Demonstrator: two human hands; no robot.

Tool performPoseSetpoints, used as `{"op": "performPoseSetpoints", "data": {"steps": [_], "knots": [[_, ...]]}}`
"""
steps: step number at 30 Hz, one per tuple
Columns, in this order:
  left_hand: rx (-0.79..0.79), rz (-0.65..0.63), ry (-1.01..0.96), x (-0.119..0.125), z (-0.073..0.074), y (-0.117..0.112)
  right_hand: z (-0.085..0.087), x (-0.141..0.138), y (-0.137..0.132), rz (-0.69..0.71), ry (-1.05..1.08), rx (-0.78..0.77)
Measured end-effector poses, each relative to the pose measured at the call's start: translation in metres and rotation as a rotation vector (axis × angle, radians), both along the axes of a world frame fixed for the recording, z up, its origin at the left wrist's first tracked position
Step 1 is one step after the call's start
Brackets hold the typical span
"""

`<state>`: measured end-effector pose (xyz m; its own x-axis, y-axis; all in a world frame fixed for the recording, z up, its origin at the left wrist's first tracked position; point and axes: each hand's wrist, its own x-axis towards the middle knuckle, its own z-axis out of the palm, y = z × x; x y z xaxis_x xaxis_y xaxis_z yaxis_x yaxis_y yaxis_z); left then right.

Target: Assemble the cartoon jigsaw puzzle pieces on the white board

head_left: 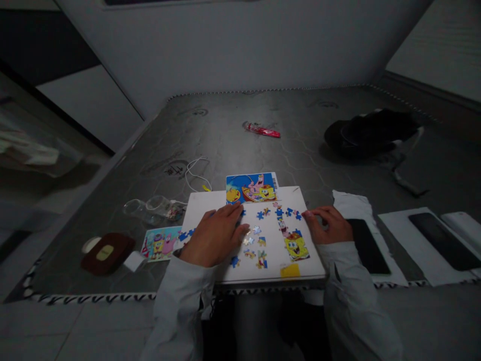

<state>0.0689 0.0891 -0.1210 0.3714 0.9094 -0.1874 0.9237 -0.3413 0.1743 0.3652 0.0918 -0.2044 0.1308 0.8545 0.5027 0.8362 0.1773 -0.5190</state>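
A white board (210, 200) carries loose jigsaw pieces (256, 230) and a partly joined SpongeBob section (296, 246) at its right. My left hand (214, 235) lies over the board's left half, fingers stretched out and palm down, hiding what is beneath. Its fingertips rest near the lower edge of a picture card (251, 187) with a boat scene. At the board's right edge, my right hand (330, 225) is closed in a pinch, with a blue puzzle piece (298, 215) at its fingertips. More blue pieces (184, 235) show left of my left wrist.
Left of the board are a second cartoon card (161, 243), a brown case (107, 253), a white cube (135, 261), clear plastic packaging (158, 208) and a white cable (193, 173). A red packet (263, 131) lies behind. Phones (368, 245) and a black cap-like item (372, 133) sit right.
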Motion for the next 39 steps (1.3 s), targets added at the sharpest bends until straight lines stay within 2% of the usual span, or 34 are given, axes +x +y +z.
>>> {"op": "performPoseSetpoints", "data": {"steps": [6, 20, 26, 32, 35, 39], "knots": [[-0.025, 0.022, 0.008, -0.002, 0.008, -0.001, 0.001, -0.001, -0.001, 0.023, -0.017, -0.013], [0.022, 0.005, -0.005, -0.011, 0.013, -0.004, -0.003, -0.004, 0.004, 0.087, -0.059, 0.092], [0.042, 0.078, 0.026, -0.029, 0.023, -0.011, -0.002, -0.004, 0.005, 0.062, -0.081, 0.048], [0.023, 0.169, 0.024, -0.058, 0.031, -0.023, -0.003, -0.006, 0.005, 0.006, -0.062, 0.094], [-0.006, 0.247, 0.036, -0.071, 0.031, -0.027, -0.001, -0.007, 0.005, -0.002, -0.037, 0.125], [-0.059, 0.282, 0.032, -0.079, 0.027, -0.028, 0.002, -0.007, 0.003, 0.020, -0.049, 0.095]]}}
